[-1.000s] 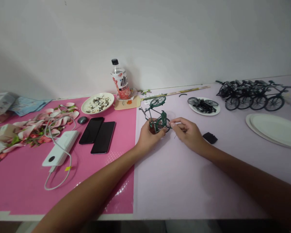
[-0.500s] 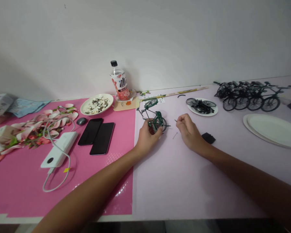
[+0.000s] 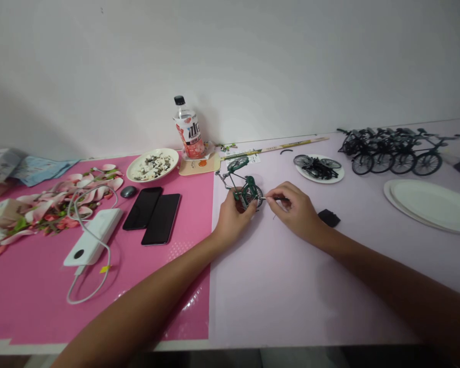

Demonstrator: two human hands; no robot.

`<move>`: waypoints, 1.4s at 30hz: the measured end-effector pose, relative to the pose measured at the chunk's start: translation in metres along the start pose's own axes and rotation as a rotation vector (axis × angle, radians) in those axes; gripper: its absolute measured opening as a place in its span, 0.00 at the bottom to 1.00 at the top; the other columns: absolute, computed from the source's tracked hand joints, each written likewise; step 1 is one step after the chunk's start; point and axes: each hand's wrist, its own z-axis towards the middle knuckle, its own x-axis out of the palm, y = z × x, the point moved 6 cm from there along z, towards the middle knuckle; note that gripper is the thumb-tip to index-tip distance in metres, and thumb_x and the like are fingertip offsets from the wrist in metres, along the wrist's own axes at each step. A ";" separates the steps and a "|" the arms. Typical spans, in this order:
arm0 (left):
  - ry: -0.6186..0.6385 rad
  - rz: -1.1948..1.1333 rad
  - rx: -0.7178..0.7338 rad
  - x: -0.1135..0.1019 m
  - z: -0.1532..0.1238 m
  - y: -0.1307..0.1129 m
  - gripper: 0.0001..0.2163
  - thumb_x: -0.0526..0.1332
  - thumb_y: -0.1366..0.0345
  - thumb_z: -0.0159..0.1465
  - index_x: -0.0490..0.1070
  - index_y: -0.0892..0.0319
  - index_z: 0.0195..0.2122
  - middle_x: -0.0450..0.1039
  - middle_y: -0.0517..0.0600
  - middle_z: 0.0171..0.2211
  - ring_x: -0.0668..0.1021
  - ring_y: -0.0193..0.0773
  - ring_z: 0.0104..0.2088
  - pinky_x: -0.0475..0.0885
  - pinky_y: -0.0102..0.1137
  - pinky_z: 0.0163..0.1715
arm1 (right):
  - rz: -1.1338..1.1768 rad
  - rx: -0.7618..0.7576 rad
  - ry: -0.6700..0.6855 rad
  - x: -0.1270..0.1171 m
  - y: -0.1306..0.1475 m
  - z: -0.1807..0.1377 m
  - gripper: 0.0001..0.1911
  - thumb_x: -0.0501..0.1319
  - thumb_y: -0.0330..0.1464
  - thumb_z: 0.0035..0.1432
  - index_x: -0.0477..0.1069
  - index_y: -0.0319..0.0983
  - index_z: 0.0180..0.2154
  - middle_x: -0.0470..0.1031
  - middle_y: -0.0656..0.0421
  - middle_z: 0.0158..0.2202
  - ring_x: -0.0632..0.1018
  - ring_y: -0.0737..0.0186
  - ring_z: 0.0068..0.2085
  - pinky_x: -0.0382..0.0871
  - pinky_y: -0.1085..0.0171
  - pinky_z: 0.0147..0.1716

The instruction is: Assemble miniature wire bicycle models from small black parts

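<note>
My left hand (image 3: 233,217) is closed around a small dark green model bicycle (image 3: 249,186), tilted with its seat end up and away from me. The thumb lies by its spoked wheel (image 3: 259,198). To the right, my right hand (image 3: 293,204) pinches a thin dark rod with a bright tip (image 3: 279,198). The tip points left and meets the edge of the wheel, though I cannot tell whether it enters the hub. A tiny thin pin (image 3: 274,217) lies on the table, mostly hidden by my right hand.
Several model bicycles (image 3: 402,151) stand at the back right, near stacked white plates (image 3: 437,204). A plate (image 3: 341,176) holds wheels and black parts. A black piece (image 3: 329,218) lies by my right wrist. Phones (image 3: 161,219), a power bank (image 3: 94,237) and a bottle (image 3: 190,135) are leftward.
My right hand has moved slightly left to the bicycle's wheel, and the dark rod now shows in its fingers. The pin on the table is now largely covered. My left hand stays put.
</note>
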 end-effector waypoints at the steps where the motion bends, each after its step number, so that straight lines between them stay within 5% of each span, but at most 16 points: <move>1: 0.002 0.003 0.006 0.000 0.000 -0.001 0.17 0.70 0.59 0.63 0.67 0.57 0.49 0.79 0.50 0.37 0.78 0.36 0.33 0.71 0.31 0.35 | -0.008 0.000 0.004 0.000 0.000 0.000 0.04 0.61 0.34 0.67 0.75 0.42 0.39 0.76 0.56 0.37 0.73 0.61 0.33 0.68 0.61 0.32; 42: 0.046 0.105 0.029 0.001 -0.003 -0.009 0.18 0.68 0.60 0.65 0.67 0.58 0.53 0.80 0.49 0.37 0.78 0.36 0.33 0.71 0.30 0.34 | -0.020 -0.047 -0.032 0.000 0.001 -0.001 0.04 0.62 0.28 0.63 0.74 0.42 0.39 0.76 0.57 0.36 0.77 0.61 0.34 0.69 0.63 0.29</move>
